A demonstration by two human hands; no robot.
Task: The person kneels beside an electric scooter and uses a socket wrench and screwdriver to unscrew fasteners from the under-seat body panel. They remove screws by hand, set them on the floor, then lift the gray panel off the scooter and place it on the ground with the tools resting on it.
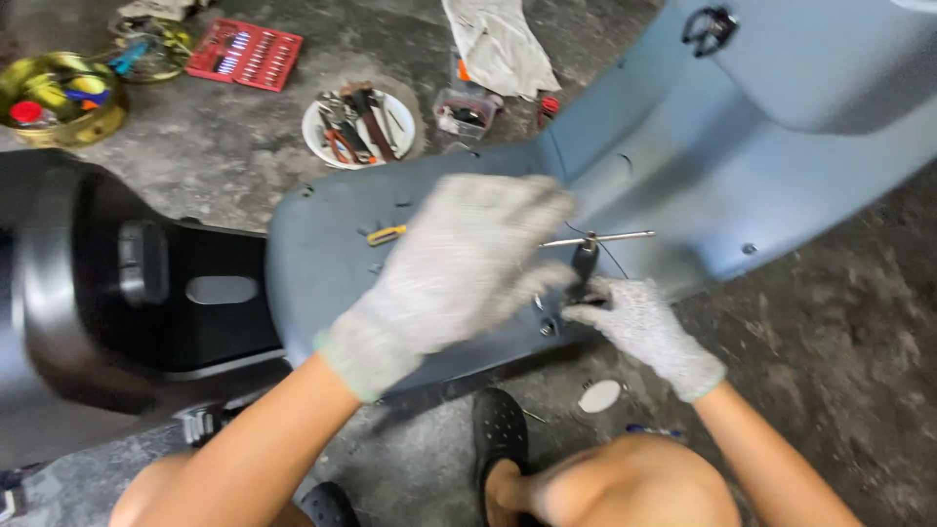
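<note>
A grey-blue scooter body panel (703, 166) lies on the concrete floor in front of me. My left hand (459, 263), in a grey knit glove, reaches across the panel; it is blurred and its fingers curl near the end of a T-handle wrench (610, 237). My right hand (639, 322), also gloved, pinches the dark shaft of that wrench where it meets the panel. A yellow-handled tool (386, 234) lies on the panel beside my left hand.
A black scooter body part (107, 293) sits at left. Farther off lie a white plate of hand tools (356, 127), a red socket tray (244, 54), a yellow bowl of parts (59, 98), a rag (498, 44). My black shoe (500, 429) rests below.
</note>
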